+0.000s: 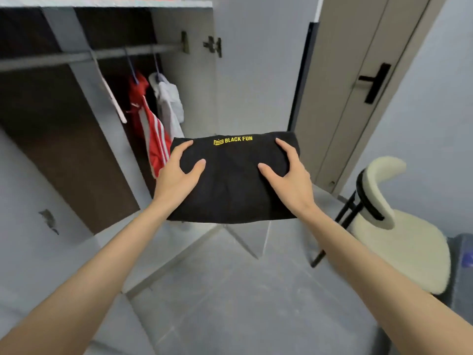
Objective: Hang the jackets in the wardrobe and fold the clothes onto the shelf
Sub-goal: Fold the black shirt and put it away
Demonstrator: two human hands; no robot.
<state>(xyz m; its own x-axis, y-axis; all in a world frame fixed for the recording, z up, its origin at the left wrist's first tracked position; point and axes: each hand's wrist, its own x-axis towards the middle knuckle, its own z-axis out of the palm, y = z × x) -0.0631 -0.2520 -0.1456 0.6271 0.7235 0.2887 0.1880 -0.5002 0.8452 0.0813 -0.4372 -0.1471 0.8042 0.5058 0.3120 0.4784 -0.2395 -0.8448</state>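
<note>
Grip on folded black garment (230, 185) ends: left hand (176, 175), right hand (288, 175); long axis left-right; shelf (107, 1) far left, above.

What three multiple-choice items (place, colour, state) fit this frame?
1. The red jacket is: A in a drawer; B hanging under the rail; C in a basket.
2. The print on the black garment is: A white; B pink; C yellow.
3. The black garment is: A folded and gripped by left hand and right hand; B on a hanger; C spread out unfolded.
Answers: 1 B, it hangs just below the rail; 2 C, yellow lettering shows near its far edge; 3 A, each hand clasps one side.
</note>
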